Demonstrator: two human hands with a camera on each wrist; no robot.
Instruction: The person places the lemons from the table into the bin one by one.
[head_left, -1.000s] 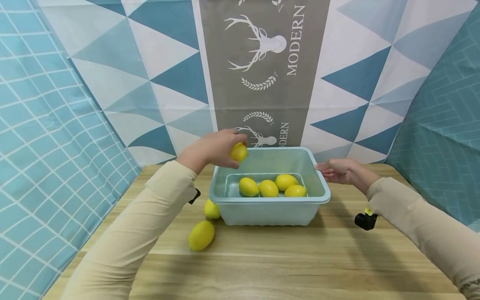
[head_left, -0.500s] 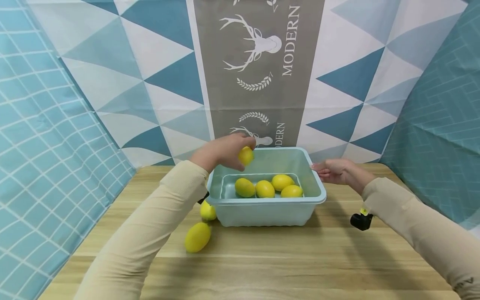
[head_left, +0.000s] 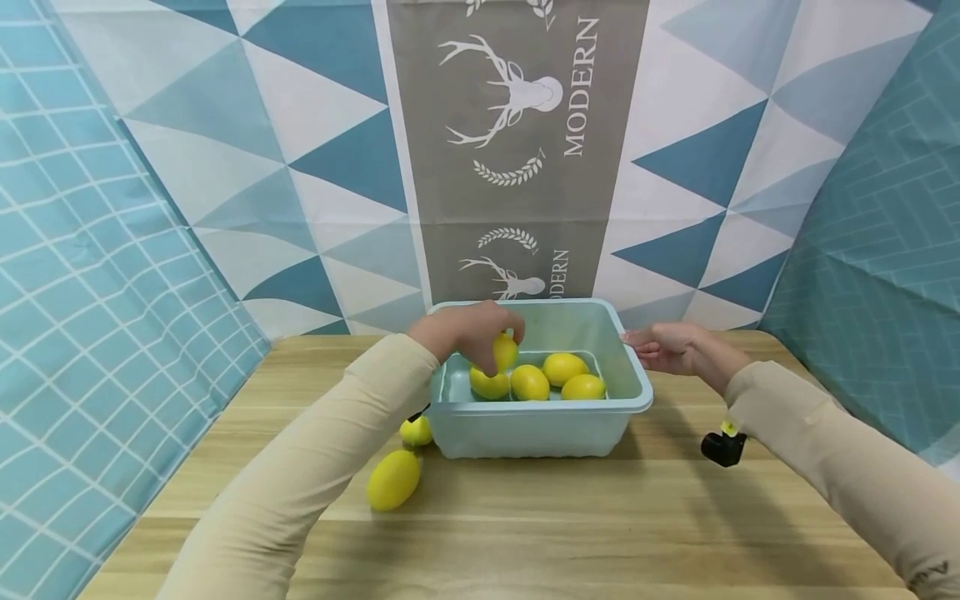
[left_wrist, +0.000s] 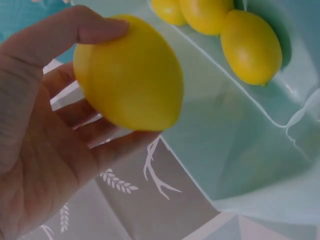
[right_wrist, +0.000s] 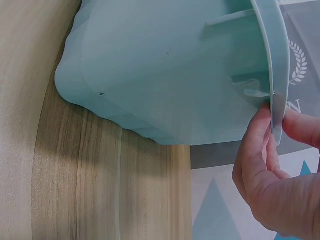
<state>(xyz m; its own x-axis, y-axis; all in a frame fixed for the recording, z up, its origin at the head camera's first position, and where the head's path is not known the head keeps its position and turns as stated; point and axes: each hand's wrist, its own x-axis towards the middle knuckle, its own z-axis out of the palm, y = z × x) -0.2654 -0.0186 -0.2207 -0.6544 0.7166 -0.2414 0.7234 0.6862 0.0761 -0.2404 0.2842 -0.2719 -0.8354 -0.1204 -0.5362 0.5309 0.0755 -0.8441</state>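
My left hand (head_left: 480, 329) grips a yellow lemon (left_wrist: 132, 75) between thumb and fingers, over the left part of a pale blue-green plastic basin (head_left: 532, 429). Below that lemon, several more lie on the basin's floor, among them a lemon (head_left: 565, 368) toward the back and another lemon (head_left: 583, 387) nearer the front wall. At the opposite side, my right hand (right_wrist: 272, 175) pinches the basin's rim (right_wrist: 280, 65) between thumb and fingers. The basin stands upright on the wooden table.
Outside the basin, a lemon (head_left: 393, 481) lies on the wooden table (head_left: 525, 525) at the front left. Another lemon (head_left: 416, 431) sits beside the basin's left wall, partly hidden by the left sleeve. A patterned cloth (head_left: 517, 183) hangs behind the table.
My left hand has carried its lemon rightward and down, from above the basin's left rim to just over the lemons inside. My right hand keeps its pinch on the rim.
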